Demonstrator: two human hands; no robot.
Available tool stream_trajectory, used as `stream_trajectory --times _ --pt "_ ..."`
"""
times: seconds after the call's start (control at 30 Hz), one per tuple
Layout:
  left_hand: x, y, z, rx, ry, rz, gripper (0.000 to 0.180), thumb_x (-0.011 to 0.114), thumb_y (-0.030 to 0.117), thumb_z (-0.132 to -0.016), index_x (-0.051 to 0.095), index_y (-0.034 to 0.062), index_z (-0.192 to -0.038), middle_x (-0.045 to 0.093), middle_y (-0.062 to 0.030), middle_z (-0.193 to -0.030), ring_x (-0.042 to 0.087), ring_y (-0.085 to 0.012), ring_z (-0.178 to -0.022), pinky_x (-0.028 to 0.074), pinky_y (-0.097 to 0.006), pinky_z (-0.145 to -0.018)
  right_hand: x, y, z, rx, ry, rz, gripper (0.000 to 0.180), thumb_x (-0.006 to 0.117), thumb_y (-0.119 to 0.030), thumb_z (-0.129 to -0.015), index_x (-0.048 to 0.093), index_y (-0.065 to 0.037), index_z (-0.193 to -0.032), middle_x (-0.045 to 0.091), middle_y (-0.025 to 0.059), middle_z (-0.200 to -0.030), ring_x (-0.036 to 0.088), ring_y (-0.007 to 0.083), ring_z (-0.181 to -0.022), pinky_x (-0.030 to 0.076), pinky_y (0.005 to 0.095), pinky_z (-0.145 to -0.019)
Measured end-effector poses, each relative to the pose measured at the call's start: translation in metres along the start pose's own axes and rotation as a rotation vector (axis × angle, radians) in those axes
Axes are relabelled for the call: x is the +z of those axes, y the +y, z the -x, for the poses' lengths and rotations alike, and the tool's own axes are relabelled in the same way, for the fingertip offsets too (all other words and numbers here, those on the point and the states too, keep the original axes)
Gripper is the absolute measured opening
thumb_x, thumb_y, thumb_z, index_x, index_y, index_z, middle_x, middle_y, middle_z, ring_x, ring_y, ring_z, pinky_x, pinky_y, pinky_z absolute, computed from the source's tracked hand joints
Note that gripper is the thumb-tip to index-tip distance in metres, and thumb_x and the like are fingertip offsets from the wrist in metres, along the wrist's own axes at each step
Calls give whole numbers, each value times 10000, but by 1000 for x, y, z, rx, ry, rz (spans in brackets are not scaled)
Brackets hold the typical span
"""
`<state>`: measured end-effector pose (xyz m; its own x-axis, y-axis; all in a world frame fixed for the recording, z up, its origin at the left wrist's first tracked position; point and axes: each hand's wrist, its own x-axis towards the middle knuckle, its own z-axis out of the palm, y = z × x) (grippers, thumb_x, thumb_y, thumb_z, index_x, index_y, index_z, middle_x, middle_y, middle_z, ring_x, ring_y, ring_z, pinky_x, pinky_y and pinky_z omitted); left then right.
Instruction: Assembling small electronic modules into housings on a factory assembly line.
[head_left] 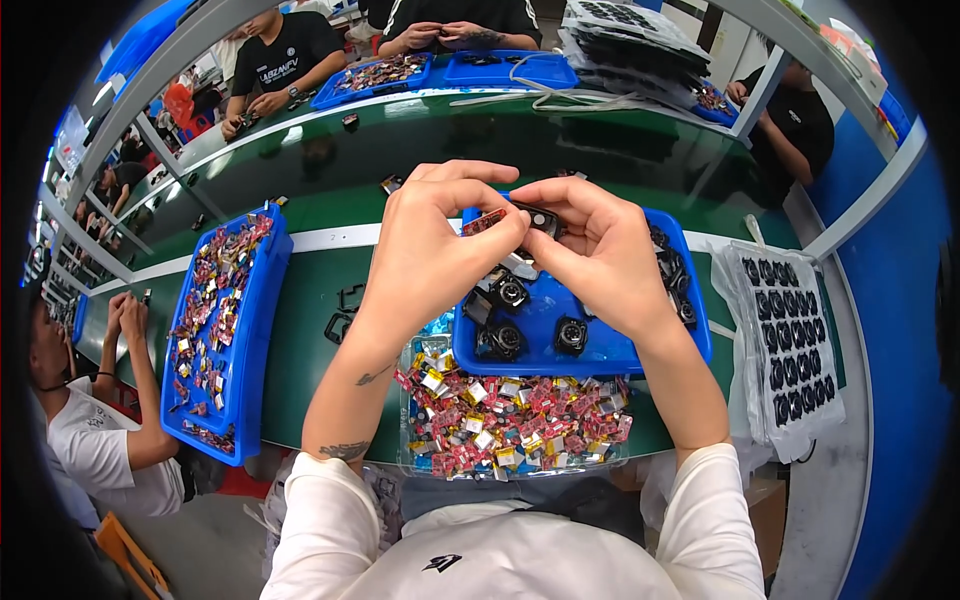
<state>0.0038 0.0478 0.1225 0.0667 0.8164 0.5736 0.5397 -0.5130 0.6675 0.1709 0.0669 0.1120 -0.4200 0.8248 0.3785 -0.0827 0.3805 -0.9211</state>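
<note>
Both my hands are raised over a blue tray, their fingertips meeting. Between the thumb and fingers of my left hand is a small red circuit board. My right hand pinches a black watch case, partly covered by the fingers. The board and the case are close together; whether they are joined I cannot tell. Several black watch cases lie in the tray below. Nearer to me, a heap of red boards with silver and yellow parts fills a clear container.
A long blue bin of red boards stands at left. On the right lie sheets holding rows of black cases. Black frames rest beside my left forearm. Beyond runs a dark green belt, with grey metal posts and co-workers around.
</note>
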Motion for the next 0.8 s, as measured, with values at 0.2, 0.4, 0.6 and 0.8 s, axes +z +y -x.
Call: stream_trajectory --times 0.2,0.4,0.6,0.8 --pt "-2 1 0 29 31 -53 91 678 103 -708 696 20 -740 660 -131 -1037 563 -226 -1013 428 -348 -876 3 3 0 -143 20 173 264 572 0 -834 583 31 -1096 669 112 -912 633 100 -783 507 234 -659" --pt "3 3 2 46 66 18 81 671 91 -712 692 20 -744 668 -132 -1015 575 -232 -999 416 -355 -889 1 1 3 -154 38 225 251 564 -26 -851 597 14 -1096 667 118 -869 620 104 -706 489 243 -623" --pt "10 1 6 100 110 10 74 682 70 -709 685 8 -751 678 -114 -990 583 -227 -942 455 -341 -830 3 3 6 -91 73 102 225 517 -4 -883 596 37 -1090 663 89 -886 610 88 -767 485 221 -654" --pt "10 3 6 95 125 8 108 694 88 -722 703 11 -798 682 -117 -963 591 -231 -924 464 -338 -813 4 -1 5 -117 104 67 214 498 -17 -901 603 40 -1079 659 87 -909 623 104 -822 495 219 -695"
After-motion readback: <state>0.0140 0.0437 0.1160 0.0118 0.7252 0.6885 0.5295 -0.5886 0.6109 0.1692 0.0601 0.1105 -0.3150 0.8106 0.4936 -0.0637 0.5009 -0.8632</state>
